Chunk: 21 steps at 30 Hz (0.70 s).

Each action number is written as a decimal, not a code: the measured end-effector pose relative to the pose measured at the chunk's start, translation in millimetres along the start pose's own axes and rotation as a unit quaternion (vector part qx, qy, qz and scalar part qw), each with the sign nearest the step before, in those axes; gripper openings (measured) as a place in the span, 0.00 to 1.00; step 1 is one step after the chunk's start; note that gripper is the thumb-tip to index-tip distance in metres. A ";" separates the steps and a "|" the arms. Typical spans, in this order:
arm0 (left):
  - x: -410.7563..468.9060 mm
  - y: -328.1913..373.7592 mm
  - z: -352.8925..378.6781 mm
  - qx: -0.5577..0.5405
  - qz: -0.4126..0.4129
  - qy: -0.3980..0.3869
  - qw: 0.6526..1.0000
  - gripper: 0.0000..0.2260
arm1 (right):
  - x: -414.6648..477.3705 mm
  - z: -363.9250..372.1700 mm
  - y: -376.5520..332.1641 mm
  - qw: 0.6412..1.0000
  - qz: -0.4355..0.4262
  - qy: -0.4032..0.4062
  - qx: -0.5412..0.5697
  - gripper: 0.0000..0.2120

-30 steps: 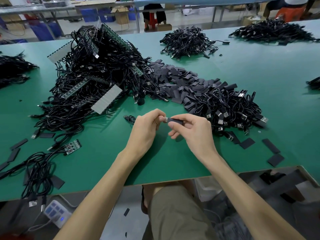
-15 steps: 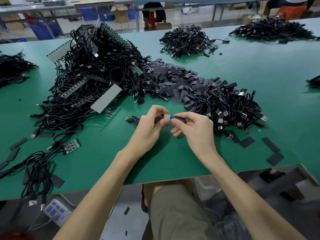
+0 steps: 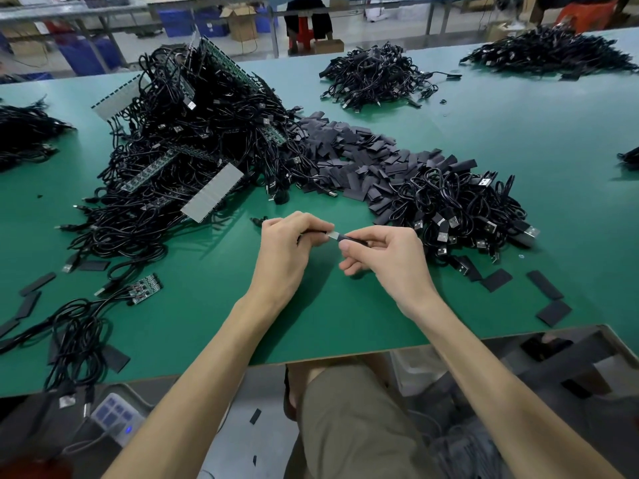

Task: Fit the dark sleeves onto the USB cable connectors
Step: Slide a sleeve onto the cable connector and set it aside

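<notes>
Head view, looking down on my two hands over the green table (image 3: 345, 323), near its front edge. My left hand (image 3: 287, 250) pinched the end of a USB cable (image 3: 313, 232), fingers curled round it, so that the metal connector (image 3: 332, 235) showed between the hands. My right hand (image 3: 383, 257) pinched a dark sleeve (image 3: 354, 239) between thumb and fingers, its end meeting the connector. How far the connector sat inside the sleeve could not be told. Behind the hands lay a heap of loose sleeves (image 3: 356, 157), running into a pile of coiled cables (image 3: 460, 209) on my right. A larger tangle of cables and circuit boards (image 3: 193, 140) rose on my left. A few single sleeves (image 3: 546, 285) lay flat near the right front corner.
</notes>
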State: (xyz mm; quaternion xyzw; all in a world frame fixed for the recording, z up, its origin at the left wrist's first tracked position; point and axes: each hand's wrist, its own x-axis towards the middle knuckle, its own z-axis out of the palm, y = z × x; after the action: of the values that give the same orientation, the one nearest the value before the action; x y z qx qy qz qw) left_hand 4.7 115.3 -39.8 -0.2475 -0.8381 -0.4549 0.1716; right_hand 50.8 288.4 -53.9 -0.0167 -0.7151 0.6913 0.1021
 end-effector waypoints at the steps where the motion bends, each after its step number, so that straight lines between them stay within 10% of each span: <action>1: 0.2 0.7 -0.3 -0.007 0.000 -0.009 1.000 0.09 | -0.3 0.0 0.2 1.000 -0.001 -0.002 0.001 0.03; 21: -1.6 3.1 -0.6 -0.080 -0.061 -0.058 0.993 0.13 | -2.3 -0.7 -2.5 0.999 -0.027 0.014 -0.014 0.01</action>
State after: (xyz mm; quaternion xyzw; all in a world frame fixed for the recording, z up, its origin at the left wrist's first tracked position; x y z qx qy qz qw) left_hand 7.8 115.8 -38.2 -0.2347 -0.8211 -0.5149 0.0747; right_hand 53.5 288.6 -51.7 -0.0088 -0.7234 0.6779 0.1306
